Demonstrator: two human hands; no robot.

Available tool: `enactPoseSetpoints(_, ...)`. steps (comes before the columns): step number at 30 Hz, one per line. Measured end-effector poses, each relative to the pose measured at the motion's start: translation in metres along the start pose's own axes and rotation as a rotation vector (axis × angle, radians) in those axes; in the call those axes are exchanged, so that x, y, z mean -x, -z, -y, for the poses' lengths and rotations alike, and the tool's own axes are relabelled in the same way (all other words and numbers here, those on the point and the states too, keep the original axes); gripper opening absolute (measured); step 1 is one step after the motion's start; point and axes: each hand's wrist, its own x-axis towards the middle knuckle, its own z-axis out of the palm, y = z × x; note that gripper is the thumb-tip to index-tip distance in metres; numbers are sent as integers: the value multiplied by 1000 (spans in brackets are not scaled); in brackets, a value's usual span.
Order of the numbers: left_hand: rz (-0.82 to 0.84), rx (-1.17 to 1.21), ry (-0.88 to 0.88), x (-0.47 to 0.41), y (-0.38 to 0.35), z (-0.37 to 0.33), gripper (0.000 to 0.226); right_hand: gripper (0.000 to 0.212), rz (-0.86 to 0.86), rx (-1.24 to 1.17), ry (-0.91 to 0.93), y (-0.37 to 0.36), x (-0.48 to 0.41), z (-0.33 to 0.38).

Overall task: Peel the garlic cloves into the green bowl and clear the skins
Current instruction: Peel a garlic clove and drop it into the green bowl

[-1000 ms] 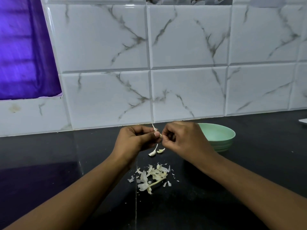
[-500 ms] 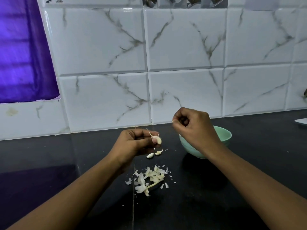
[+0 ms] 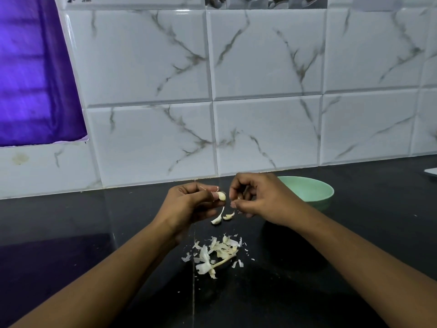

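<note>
My left hand [image 3: 189, 204] pinches a pale garlic clove [image 3: 221, 196] between thumb and fingertips above the black counter. My right hand [image 3: 257, 200] hovers just right of the clove with its fingers curled; whether it holds a bit of skin I cannot tell. Behind my right hand stands the green bowl [image 3: 309, 190], partly hidden by the hand. Two loose cloves [image 3: 221, 217] lie on the counter below my fingers. A heap of garlic skins [image 3: 216, 254] lies nearer to me.
The black counter [image 3: 354, 233] meets a white marble-tile wall [image 3: 260, 114] at the back. A purple cloth [image 3: 35, 79] hangs at the upper left. A pale flat object [image 3: 431, 172] shows at the right edge.
My right hand went off to the right over the green bowl, then came back down beside the clove. My left hand kept its pinch on the clove and hardly moved.
</note>
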Motion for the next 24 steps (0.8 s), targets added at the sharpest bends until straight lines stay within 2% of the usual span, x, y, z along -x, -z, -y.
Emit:
enactPoseSetpoints(9, -33, 46, -15, 1, -6, 2, 17, 14, -156, -3, 67, -13, -1, -3)
enactPoseSetpoints(16, -46, 79, 7, 0, -7, 3, 15, 10, -179, 100, 116, -17, 0, -2)
enactPoseSetpoints(21, -47, 24, -47, 1, -7, 5, 9, 2, -186, 132, 53, -14, -1, -4)
enactPoseSetpoints(24, -51, -25, -91, 1, -8, 7, 9, 8, -196, 92, -22, -14, -1, -2)
